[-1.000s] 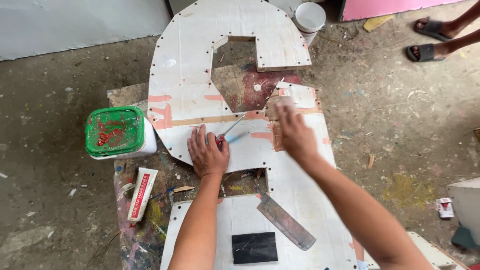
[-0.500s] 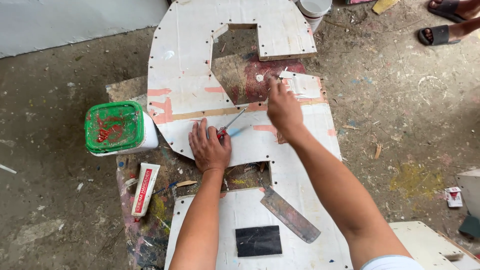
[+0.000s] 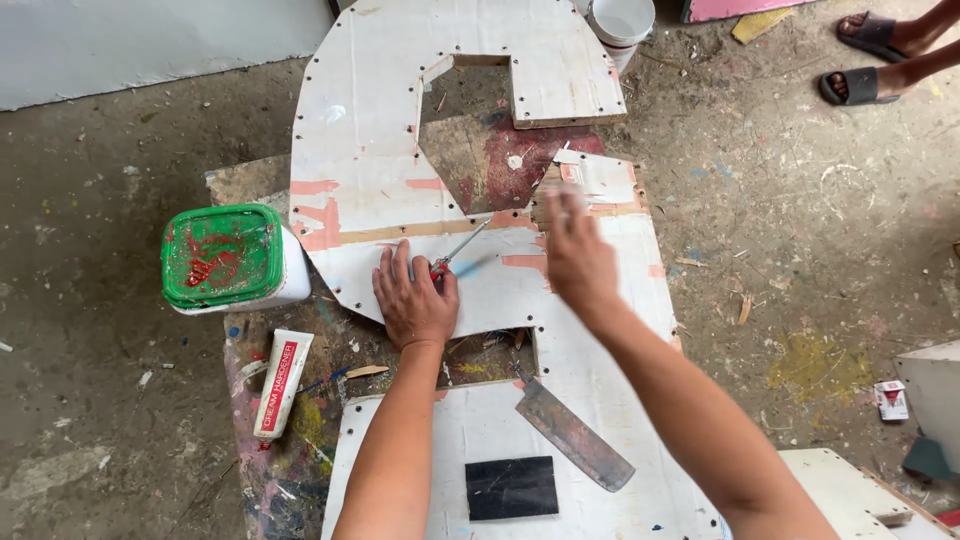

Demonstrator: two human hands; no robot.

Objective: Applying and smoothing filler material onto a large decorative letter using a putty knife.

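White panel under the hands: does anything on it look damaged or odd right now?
Yes. The white panel has pink patches along a bare wood strip where its coating is missing. The left hand presses flat beside a screwdriver; the right hand is motion-blurred. A paint-smeared green lid sits left.

A rough grey concrete floor (image 3: pixel 820 250) spreads all around, stained and littered with scraps, with a yellow smear at the right. A pale wall (image 3: pixel 150 45) runs along the upper left. Even daylight falls, with soft shadows. A paint-spattered tabletop (image 3: pixel 250 400) stands in the middle.
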